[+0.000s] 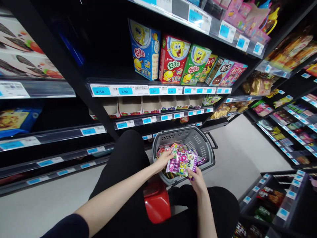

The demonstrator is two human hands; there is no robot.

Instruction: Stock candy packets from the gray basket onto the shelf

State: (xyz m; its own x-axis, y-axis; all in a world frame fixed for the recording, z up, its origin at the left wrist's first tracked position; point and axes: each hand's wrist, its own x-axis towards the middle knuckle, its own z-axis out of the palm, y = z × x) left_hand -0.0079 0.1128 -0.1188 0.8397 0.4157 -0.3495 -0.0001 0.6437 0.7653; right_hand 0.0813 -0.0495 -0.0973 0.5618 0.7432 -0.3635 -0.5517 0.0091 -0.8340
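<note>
A purple and white bag of gummy candy (182, 163) is held between my two hands over a grey shopping basket (210, 150). My left hand (163, 158) grips its upper left edge, with the fingertips partly behind the bag. At the lower right corner my right hand (197, 178) pinches it, thumb on the front. Under the bag, several colourful candy packets (177, 146) lie in the basket, partly covered by the bag and my hands. The basket stands on the floor just beyond my knees.
Snack boxes (174, 59) stand on the shelf ahead, above a row of open cardboard trays (151, 105). A red plastic object (157, 201) sits between my legs. The basket's handle (212, 140) sticks out to the right. Low shelving (279, 198) stands at right, beside the aisle floor (235, 148).
</note>
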